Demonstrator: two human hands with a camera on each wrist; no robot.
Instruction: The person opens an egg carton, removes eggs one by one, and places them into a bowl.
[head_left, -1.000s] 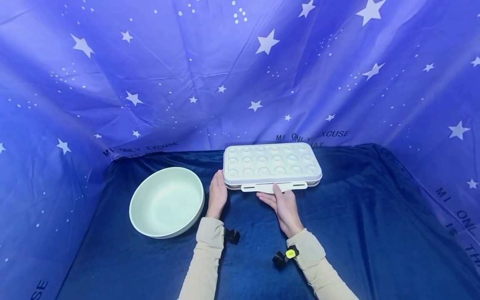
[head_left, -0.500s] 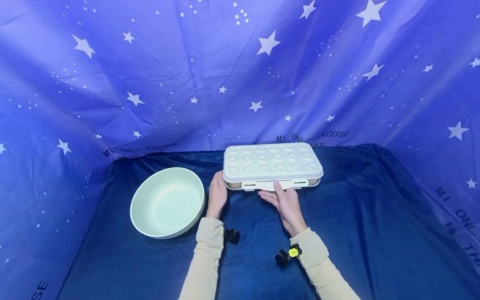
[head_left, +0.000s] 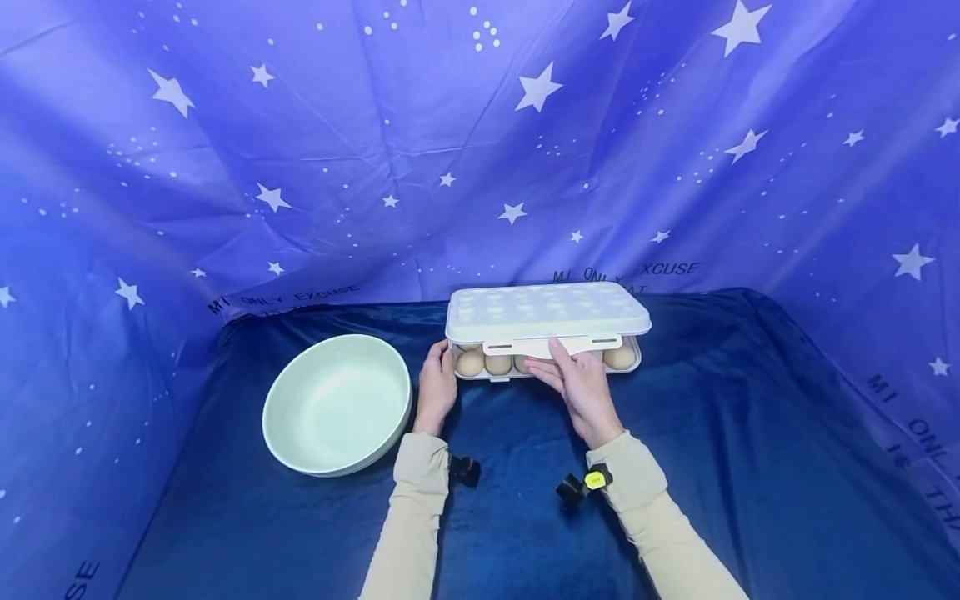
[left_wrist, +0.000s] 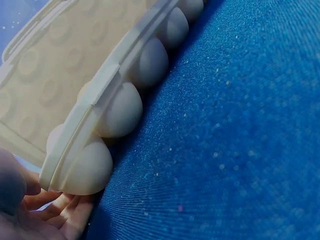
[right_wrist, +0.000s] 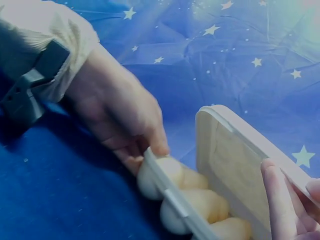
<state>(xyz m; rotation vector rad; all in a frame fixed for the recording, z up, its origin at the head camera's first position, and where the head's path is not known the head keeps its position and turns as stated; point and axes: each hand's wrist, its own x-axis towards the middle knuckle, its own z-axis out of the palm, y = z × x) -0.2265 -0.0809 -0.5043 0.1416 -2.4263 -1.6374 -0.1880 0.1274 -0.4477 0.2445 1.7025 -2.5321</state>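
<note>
A white egg box stands at the back of the table, its dimpled lid (head_left: pixel 547 305) tilted up along the front and hinged at the far side. Brown eggs (head_left: pixel 469 362) show in the base (left_wrist: pixel 66 150) below it. At the left end, my left hand (head_left: pixel 437 390) grips the base's corner, thumb above and fingers beneath in the left wrist view. My right hand (head_left: pixel 587 390) pinches the lid's front latch strip (head_left: pixel 517 347), thumb on top, fingers under the edge. The right wrist view shows the lid's inner face past the fingers (right_wrist: pixel 278 195). The rear eggs are hidden by the lid.
A pale green bowl (head_left: pixel 337 404) sits left of my left hand, with nothing seen inside. Dark blue cloth (head_left: pixel 510 517) covers the table. A purple star-patterned curtain (head_left: pixel 480 125) hangs close behind the egg box and along both sides.
The lid's front edge has risen from the base, showing the front row of eggs. My right hand has moved up and slightly right with it. The left hand stays at the left end.
</note>
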